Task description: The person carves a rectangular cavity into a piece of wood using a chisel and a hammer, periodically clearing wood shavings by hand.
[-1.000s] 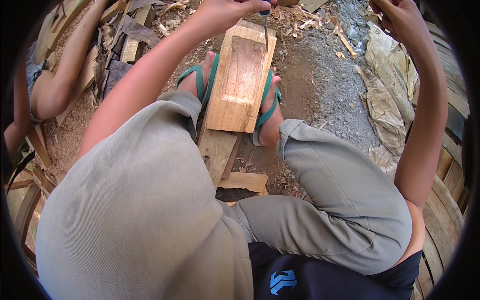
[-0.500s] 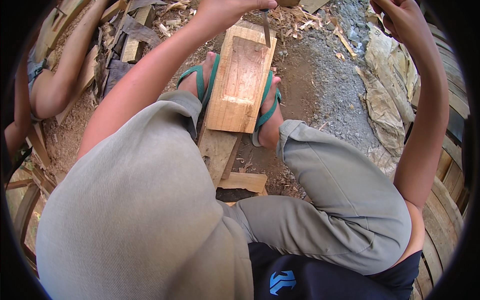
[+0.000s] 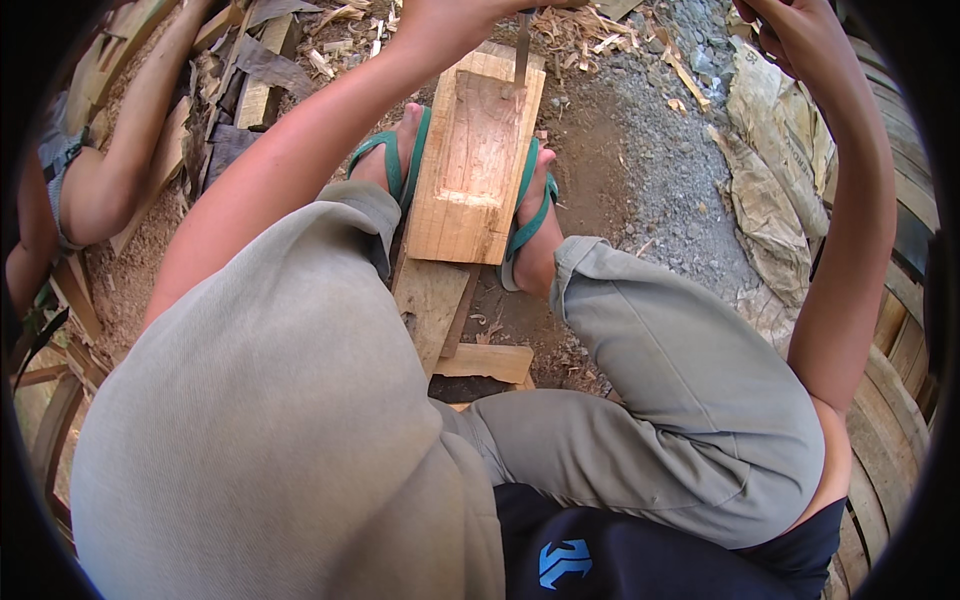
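At the top edge, my left hand is closed round a chisel, its fingers partly cut off by the frame. The steel blade points down, its tip at the recess in a wooden block. That block has a shallow rectangular hollow with a pale, freshly cut near end. My feet in green sandals flank the block from both sides. Raised at the upper right, my right hand has curled fingers; whatever they hold is out of the frame.
Beneath the block lies a plank, with a short offcut nearer me. Wood chips litter the far ground. Crumpled sacking lies right, beside gravel. Another person's arm shows left, near stacked timber.
The chisel has shifted left, its tip moving from the right rim of the block into the hollow. My right hand has moved slightly left and stays raised.
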### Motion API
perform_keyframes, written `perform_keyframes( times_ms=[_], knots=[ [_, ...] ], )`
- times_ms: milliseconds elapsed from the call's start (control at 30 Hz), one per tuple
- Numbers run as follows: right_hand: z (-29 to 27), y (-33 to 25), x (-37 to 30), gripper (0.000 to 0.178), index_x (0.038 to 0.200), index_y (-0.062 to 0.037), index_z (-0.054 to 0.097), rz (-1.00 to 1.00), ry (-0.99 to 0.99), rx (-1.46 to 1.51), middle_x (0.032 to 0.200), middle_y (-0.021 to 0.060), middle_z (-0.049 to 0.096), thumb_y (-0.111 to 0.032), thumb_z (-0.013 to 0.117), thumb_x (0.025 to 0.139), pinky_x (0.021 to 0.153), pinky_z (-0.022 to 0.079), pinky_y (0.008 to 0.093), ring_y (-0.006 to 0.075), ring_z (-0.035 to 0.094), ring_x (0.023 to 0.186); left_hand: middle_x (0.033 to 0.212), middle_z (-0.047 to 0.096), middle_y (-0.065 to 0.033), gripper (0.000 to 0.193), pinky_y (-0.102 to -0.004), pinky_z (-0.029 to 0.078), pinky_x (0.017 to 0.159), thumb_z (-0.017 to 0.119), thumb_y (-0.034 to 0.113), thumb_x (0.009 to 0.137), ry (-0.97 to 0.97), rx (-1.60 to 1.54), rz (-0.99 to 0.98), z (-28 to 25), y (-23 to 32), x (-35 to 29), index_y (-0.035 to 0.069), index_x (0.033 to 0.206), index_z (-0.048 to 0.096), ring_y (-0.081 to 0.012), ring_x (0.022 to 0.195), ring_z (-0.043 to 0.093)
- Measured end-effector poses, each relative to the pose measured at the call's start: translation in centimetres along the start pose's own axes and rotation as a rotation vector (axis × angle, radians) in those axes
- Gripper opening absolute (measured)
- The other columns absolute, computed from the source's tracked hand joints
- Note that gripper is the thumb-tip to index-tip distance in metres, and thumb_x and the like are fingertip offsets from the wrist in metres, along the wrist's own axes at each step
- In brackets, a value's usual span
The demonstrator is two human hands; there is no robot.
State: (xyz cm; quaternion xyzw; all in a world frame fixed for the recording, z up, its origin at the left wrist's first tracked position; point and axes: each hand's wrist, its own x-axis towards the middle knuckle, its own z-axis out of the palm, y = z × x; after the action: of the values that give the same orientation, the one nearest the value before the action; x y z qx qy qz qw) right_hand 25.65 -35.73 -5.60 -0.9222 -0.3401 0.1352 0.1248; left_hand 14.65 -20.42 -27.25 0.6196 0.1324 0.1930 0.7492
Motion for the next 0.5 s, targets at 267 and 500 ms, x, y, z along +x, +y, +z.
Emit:
perform_keyframes(
  times_ms=[267,500],
  knots=[
    [0.1,-0.3,-0.1,0.041,0.141,-0.0156,0.062,0.05,-0.028,-0.008,0.065,-0.0064,0.053,-0.028,0.064,0.103,0.047,0.036,0.0212,0.0024,0.043,0.052,0.1,0.077,-0.0078,0.039,-0.0238,0.057,0.077,0.085,0.008,0.083,0.004,0.023,-0.008,0.7,0.3,-0.6,-0.004,0.118,0.072,-0.0091,0.087,0.07],
    [0.2,-0.3,-0.4,0.04,0.141,-0.0158,0.063,0.019,-0.037,0.002,0.066,-0.0061,0.053,-0.028,0.064,0.103,0.048,0.037,0.0217,0.0026,0.043,0.054,0.099,0.077,-0.0073,0.037,-0.0243,0.057,0.077,0.083,0.007,0.084,-0.034,-0.051,0.013,1.0,-0.3,-0.5,-0.004,0.118,0.072,-0.0092,0.087,0.07]
  ],
)
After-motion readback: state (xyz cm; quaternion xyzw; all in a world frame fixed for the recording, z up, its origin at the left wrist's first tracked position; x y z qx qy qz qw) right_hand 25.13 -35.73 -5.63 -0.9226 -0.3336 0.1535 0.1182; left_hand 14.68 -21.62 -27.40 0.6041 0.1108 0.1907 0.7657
